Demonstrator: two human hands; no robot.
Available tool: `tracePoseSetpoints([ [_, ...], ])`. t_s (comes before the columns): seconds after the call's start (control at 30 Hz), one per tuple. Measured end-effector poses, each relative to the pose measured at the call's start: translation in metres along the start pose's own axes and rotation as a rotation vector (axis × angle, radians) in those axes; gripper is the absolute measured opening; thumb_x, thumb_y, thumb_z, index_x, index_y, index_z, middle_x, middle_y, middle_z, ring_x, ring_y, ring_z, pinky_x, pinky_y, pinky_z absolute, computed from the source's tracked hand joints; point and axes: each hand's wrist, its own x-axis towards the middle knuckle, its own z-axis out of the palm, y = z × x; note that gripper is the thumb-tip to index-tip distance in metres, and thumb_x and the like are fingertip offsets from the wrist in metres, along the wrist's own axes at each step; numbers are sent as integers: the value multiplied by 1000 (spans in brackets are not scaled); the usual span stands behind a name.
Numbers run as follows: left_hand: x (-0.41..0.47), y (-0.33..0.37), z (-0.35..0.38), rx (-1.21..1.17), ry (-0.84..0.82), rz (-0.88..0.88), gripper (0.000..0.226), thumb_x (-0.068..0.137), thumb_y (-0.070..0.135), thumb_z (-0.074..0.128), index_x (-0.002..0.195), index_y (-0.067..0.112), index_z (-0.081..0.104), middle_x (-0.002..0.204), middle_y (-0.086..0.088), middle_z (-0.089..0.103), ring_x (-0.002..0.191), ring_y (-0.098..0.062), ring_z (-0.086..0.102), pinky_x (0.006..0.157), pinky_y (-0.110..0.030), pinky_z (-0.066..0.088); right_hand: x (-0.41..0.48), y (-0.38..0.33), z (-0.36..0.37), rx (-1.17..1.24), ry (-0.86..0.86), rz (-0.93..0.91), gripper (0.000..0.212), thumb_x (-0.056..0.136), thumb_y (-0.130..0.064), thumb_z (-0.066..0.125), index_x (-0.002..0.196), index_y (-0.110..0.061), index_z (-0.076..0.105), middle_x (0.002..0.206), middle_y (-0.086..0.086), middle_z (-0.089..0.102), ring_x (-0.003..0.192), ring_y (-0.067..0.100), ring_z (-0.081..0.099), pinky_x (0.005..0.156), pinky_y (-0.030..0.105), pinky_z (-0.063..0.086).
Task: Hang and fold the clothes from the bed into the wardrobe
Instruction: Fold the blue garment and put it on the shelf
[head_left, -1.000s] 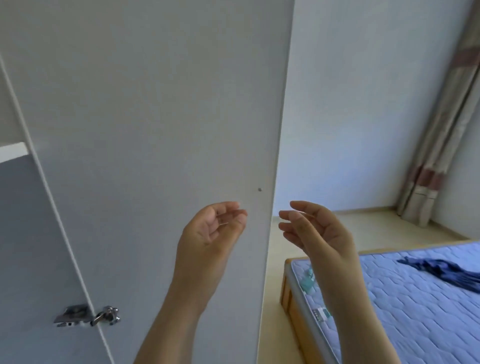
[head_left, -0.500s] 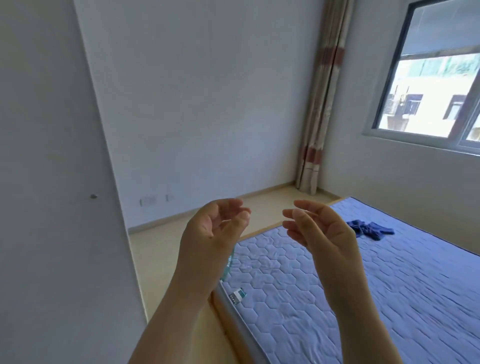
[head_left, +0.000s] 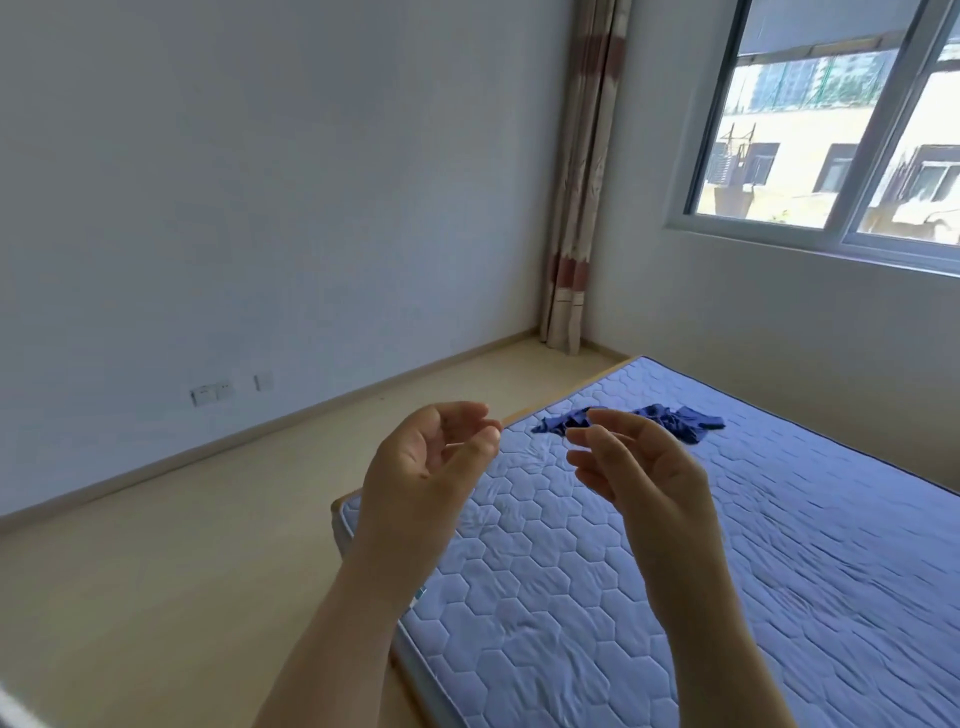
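Fingers of the left hand and right hand curl loosely and hold nothing, raised in front, probably readied for a pickup. A crumpled dark blue garment lies beyond them on the bed, near its far end.

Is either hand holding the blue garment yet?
No, the left hand and right hand are empty; the blue garment lies crumpled on the mattress beyond them.

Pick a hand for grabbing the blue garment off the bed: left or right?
Right, probably. Both hands are empty, but the right hand sits over the mattress, in line with the blue garment; the left hand hangs by the bed's corner, nearer the floor side.
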Motion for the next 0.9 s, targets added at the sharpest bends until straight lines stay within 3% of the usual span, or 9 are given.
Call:
tracePoseSetpoints([
  [0.1, 30, -12, -6, 13, -16, -6, 15, 87, 13, 67, 102, 15, 68, 99, -3, 74, 97, -26, 68, 98, -48, 51, 25, 17, 14, -14, 10, 10, 17, 89, -22, 63, 104, -16, 68, 91, 3, 76, 85, 16, 73, 75, 22, 58],
  [0.23, 78, -20, -31, 20, -25, 17, 27, 76, 32, 69, 100, 20, 69, 100, 0, 74, 97, -26, 69, 96, -48, 52, 60, 36, 53, -12, -1, 13, 17, 90, -19, 63, 105, -13, 67, 93, 3, 75, 86, 19, 72, 78, 25, 58],
  [0.33, 115, -23, -54, 20, -24, 22, 31, 73, 35, 65, 100, 22, 69, 100, 2, 74, 96, -22, 69, 96, -48, 51, 88, 46, 88, -25, -39, 7, 18, 89, -20, 63, 106, -14, 67, 93, 2, 75, 86, 17, 72, 75, 22, 57],
  [0.53, 180, -40, -86, 6, -7, 8, 30, 74, 33, 66, 100, 20, 69, 99, 1, 74, 96, -23, 69, 96, -48, 52, 134, 66, 141, -13, -69, 18, 22, 86, -22, 63, 107, -13, 66, 95, 3, 75, 87, 17, 72, 79, 23, 57],
  [0.67, 222, -56, -97, 19, 8, -17, 12, 88, 19, 68, 99, 20, 69, 98, 1, 74, 95, -22, 69, 96, -49, 52, 172, 84, 165, -6, -76, 19, 17, 90, -17, 62, 106, -12, 67, 94, 4, 75, 86, 18, 72, 75, 21, 57],
  [0.8, 269, -69, -107, 63, 41, -17, 12, 88, 16, 66, 99, 20, 69, 97, 1, 74, 94, -22, 69, 95, -48, 52, 217, 107, 195, 14, -116, 33, 24, 84, -26, 64, 104, -14, 67, 94, 3, 75, 87, 20, 71, 77, 23, 57],
  [0.9, 307, -76, -117, 88, 74, 6, 13, 88, 16, 65, 101, 19, 68, 97, 1, 74, 93, -20, 69, 95, -47, 52, 256, 124, 221, 30, -161, 30, 16, 89, -20, 64, 104, -15, 67, 94, 3, 75, 87, 20, 71, 79, 27, 58],
])
